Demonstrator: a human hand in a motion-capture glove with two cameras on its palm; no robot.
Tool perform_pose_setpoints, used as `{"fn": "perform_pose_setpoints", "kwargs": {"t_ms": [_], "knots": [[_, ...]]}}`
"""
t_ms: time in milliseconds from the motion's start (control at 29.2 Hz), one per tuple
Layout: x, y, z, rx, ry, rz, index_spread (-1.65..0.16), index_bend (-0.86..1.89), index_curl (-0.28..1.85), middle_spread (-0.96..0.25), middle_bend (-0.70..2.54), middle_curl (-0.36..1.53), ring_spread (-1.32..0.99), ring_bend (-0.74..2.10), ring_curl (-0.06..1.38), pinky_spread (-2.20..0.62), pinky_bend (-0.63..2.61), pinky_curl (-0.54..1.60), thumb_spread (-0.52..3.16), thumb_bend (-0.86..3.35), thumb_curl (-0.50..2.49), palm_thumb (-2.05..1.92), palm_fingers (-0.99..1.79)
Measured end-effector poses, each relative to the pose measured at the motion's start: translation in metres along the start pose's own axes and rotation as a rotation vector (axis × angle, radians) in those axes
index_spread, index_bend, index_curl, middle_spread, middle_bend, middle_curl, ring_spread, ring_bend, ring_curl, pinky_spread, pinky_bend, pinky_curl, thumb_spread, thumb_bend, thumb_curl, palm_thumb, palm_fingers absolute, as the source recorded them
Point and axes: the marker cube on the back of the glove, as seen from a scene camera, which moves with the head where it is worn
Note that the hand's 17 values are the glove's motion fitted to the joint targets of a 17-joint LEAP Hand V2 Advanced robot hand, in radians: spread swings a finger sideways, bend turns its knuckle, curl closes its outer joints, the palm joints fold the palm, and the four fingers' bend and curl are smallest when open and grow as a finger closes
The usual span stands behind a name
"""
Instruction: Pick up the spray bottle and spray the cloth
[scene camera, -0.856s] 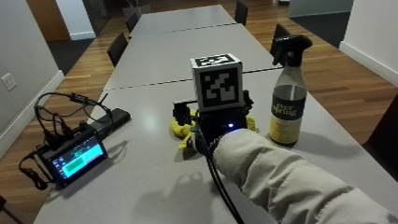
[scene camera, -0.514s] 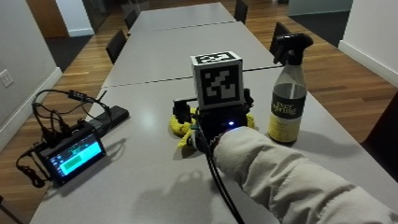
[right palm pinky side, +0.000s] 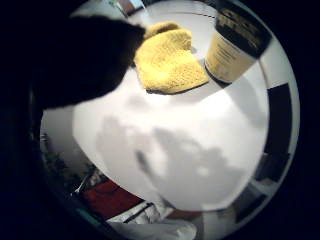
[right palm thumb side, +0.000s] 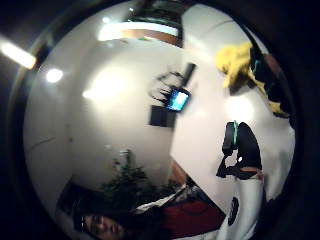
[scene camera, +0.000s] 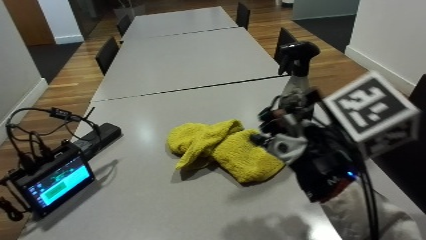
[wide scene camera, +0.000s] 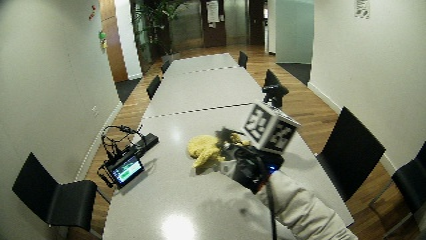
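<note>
Here, at the left edge of the grey table (scene camera: 166, 65), a small monitor (scene camera: 54, 181) with a lit teal screen sits in a tangle of black cables (scene camera: 26, 145), and a black power strip (scene camera: 100, 137) lies just beside it. Nearer the middle, the yellow cloth (scene camera: 223, 150) lies crumpled flat on the tabletop, one lobe folded over the other. To its right the gloved right hand (scene camera: 313, 160) hangs above the table, close to the cloth's right edge and just in front of the spray bottle (scene camera: 296, 70). The bottle stands upright on the table behind the hand; its black trigger head shows clear above the glove, while the lower body is hidden by it in the outside view. From the little finger side palm view, the bottle's base (right palm pinky side: 235, 47) rests on the table right next to the cloth (right palm pinky side: 167, 60), apart from the palm, so the hand holds nothing. Whether its fingers are straight or curled cannot be told, since the glove's gear hides them. Black chairs (wide scene camera: 50, 197) stand along both sides of the table.
</note>
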Motion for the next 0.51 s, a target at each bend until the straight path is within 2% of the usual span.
{"fn": "perform_pose_setpoints", "kwargs": {"t_ms": [137, 206, 240, 308, 411, 480, 514], "knots": [[0.016, 0.004, -0.028, 0.259, -0.183, -0.087, -0.17, 0.27, 0.39, -0.02, 0.61, 0.37, -0.06, 0.57, 0.36, -0.1, 0.45, 0.33, 0.9, 0.38, 0.38, 0.86, 0.73], [0.043, -0.007, -0.05, 0.426, -0.215, -0.065, -0.18, 0.34, 0.41, -0.03, 0.64, 0.38, -0.07, 0.52, 0.35, -0.05, 0.26, 0.29, 0.88, 0.36, 0.39, 0.88, 0.63], [0.06, -0.016, -0.059, 0.473, -0.223, -0.032, -0.2, 0.35, 0.41, -0.03, 0.64, 0.39, -0.07, 0.46, 0.34, -0.02, 0.16, 0.26, 0.89, 0.35, 0.39, 0.87, 0.47], [0.091, -0.035, -0.069, 0.467, -0.256, 0.07, -0.21, 0.33, 0.43, -0.02, 0.59, 0.38, -0.07, 0.42, 0.35, 0.01, 0.16, 0.27, 0.88, 0.31, 0.4, 0.86, 0.3], [0.116, -0.045, -0.068, 0.391, -0.372, 0.177, -0.23, 0.31, 0.42, -0.02, 0.57, 0.37, -0.07, 0.39, 0.33, 0.04, 0.13, 0.23, 0.86, 0.27, 0.4, 0.86, 0.28], [0.123, -0.042, -0.066, 0.378, -0.431, 0.2, -0.25, 0.28, 0.4, -0.02, 0.57, 0.37, -0.07, 0.4, 0.32, 0.06, 0.11, 0.2, 0.85, 0.25, 0.41, 0.88, 0.34], [0.124, -0.039, -0.065, 0.383, -0.439, 0.203, -0.26, 0.32, 0.4, -0.03, 0.59, 0.38, -0.06, 0.4, 0.31, 0.09, 0.09, 0.18, 0.85, 0.25, 0.42, 0.89, 0.45]]}}
